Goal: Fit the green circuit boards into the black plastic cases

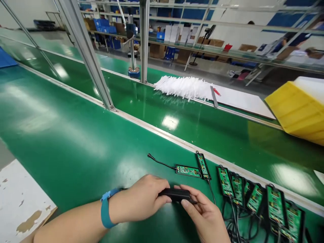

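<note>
Both hands grip one narrow black plastic case [176,193] just above the green bench. My left hand [143,197], with a blue band at its wrist, has thumb and fingers closed on the case's left end. My right hand [202,209] pinches its right end between thumb and fingers. What is inside the case does not show. Beyond the hands, a green circuit board in an open black tray [188,171] lies flat with its cable running left. Against it rests a second board in a tray [203,165], its cable trailing toward me.
Several more boards in black trays [275,206] with tangled black cables [235,222] lie at the right. A metal rail [152,130] borders the conveyor belt [141,104]. Past the belt are white strips [184,87], a steel ruler [214,97] and a yellow bin [298,108].
</note>
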Motion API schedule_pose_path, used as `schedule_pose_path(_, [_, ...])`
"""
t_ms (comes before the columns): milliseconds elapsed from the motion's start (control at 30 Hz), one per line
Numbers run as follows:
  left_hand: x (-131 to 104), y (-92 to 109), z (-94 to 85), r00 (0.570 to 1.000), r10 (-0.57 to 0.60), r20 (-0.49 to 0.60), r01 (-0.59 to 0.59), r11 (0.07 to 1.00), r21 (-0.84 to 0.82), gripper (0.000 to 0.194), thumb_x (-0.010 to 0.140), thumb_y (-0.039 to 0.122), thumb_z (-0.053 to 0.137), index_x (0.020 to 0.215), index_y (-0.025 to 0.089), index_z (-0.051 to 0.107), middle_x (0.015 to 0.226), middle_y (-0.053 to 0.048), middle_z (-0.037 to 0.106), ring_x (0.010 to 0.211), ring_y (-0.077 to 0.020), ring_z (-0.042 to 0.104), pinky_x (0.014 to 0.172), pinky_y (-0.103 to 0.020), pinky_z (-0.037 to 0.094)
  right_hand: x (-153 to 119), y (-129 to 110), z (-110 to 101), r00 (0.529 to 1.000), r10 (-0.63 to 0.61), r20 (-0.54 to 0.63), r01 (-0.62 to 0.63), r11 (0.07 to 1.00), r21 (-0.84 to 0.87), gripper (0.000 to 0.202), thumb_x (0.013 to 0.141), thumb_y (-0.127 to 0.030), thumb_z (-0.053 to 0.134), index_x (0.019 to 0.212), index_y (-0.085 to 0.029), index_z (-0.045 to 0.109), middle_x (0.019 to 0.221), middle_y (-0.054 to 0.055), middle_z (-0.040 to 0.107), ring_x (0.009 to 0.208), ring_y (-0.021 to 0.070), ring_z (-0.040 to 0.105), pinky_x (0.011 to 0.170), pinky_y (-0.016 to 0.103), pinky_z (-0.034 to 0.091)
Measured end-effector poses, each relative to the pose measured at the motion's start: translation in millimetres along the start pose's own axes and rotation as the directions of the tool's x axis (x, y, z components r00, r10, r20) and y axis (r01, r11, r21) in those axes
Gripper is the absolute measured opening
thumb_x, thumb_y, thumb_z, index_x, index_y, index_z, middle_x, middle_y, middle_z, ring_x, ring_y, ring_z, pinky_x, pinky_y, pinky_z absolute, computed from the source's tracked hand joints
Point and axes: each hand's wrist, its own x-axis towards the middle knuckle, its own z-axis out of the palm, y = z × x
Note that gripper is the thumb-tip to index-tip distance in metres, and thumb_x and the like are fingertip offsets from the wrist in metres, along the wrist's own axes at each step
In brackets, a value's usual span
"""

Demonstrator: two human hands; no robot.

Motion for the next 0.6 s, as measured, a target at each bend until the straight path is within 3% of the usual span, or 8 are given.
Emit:
schedule_pose_path(300, [1, -1, -0.1, 0.996, -0.050, 0.078, 0.043, 0.995, 0.085, 0.013, 0.093, 0.033, 0.048, 0.095, 0.022, 0.055, 0.083, 0.000, 0.063, 0.074, -0.0173, 0.057, 0.064, -0.026, 0.038, 3, 8, -7, 0.996, -0.089, 0.028, 0.093, 0.983, -0.161, 0.027, 0.080, -0.036, 0.067, 0.105, -0.025, 0.070, 0.110, 0.008, 0.071, 0.099, 0.0225, 0.068, 0.086, 0.026, 0.055])
schedule_pose_path(600, [4, 1, 8.3, 0.999, -0.017, 0.046, 0.009, 0.988, 0.152, 0.011, 0.095, 0.026, 0.040, 0.093, 0.021, 0.050, 0.081, -0.002, 0.061, 0.072, -0.0176, 0.056, 0.062, -0.026, 0.037, 3, 10, -5, 0.977, -0.196, -0.079, 0.165, 0.940, -0.297, 0.027, 0.081, -0.038, 0.065, 0.103, -0.022, 0.068, 0.101, 0.007, 0.072, 0.089, 0.0208, 0.070, 0.077, 0.023, 0.057])
